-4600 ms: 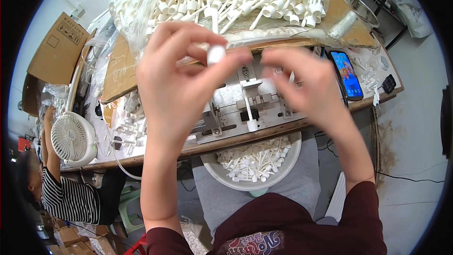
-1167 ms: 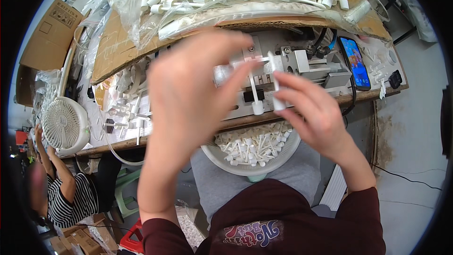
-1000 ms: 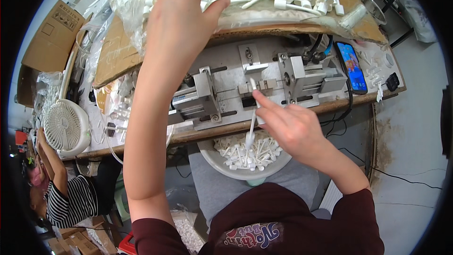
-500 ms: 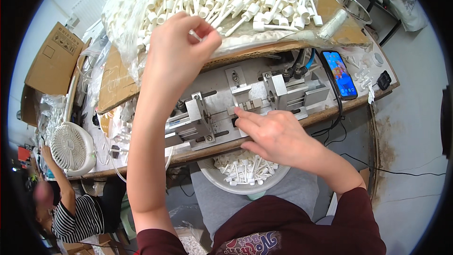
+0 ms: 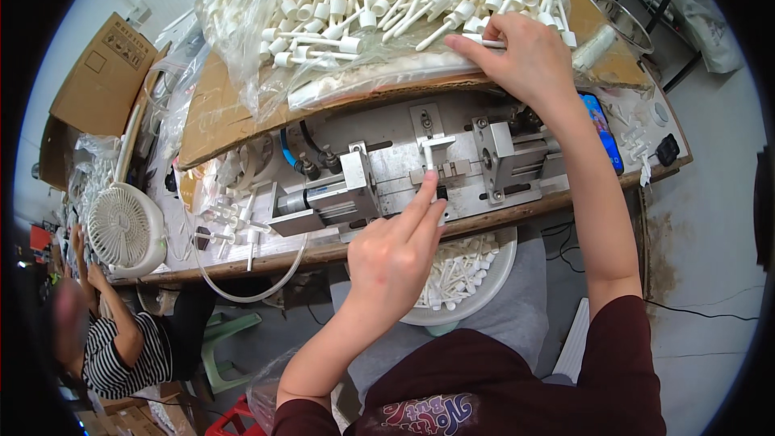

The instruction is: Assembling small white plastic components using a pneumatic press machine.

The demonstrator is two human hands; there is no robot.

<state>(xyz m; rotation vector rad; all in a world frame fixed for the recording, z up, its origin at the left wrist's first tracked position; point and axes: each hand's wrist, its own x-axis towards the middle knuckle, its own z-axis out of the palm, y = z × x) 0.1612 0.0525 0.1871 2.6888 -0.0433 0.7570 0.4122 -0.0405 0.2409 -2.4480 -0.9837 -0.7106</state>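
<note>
My left hand (image 5: pixel 391 258) reaches over a metal clamping fixture (image 5: pixel 440 173). Its index finger is stretched out, the tip against a white plastic piece (image 5: pixel 429 155) set upright in the middle of the fixture. At the front edge of the pile, my right hand (image 5: pixel 533 56) has thumb and fingers closed on a white plastic stick (image 5: pixel 484 42) with part of it hidden by the fingers. The pile (image 5: pixel 379 0) holds many such white sticks with round cup-like ends, on clear plastic film over cardboard.
A grey-white bowl (image 5: pixel 504 274) of finished-looking white pieces sits on my lap under the bench edge. Metal cylinder blocks (image 5: pixel 327 194) flank the fixture. A phone (image 5: pixel 601 129) lies at right, partly behind my arm. A white fan (image 5: pixel 125 230) and a co-worker's striped sleeve (image 5: pixel 153 355) are at left.
My left hand has come down from the pile to the fixture. My right hand has left the fixture and gone up to the pile, closing on a white plastic stick.
</note>
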